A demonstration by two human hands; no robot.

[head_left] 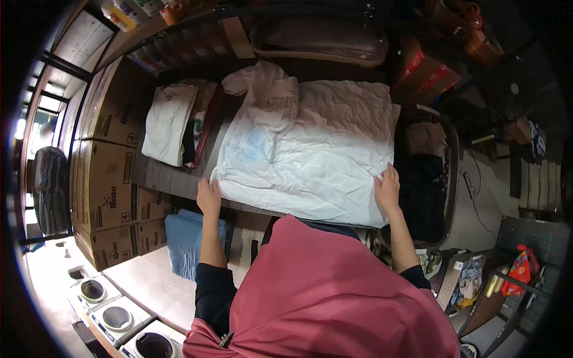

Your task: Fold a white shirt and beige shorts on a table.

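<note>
A white, wrinkled garment (322, 156) lies spread over the dark wooden table (170, 176), one sleeve folded across its upper left part. My left hand (209, 194) holds the garment's lower left corner between thumb and fingers at the table's front edge. On the right side, my right hand (387, 185) pinches the garment's edge, thumb on top. A pale blue patch shows on the cloth near the sleeve. To the left rests a stack of folded clothes (170, 125), a white piece on top, with dark red and green-marked pieces beside it.
Stacked cardboard boxes (109, 183) stand left of the table. Blue folded cloth (181, 244) hangs below its front edge. An open container with dark clothes (423, 192) is at the right. A plastic-wrapped bundle (318, 42) lies behind. Front-loading machines (117, 317) line the lower left.
</note>
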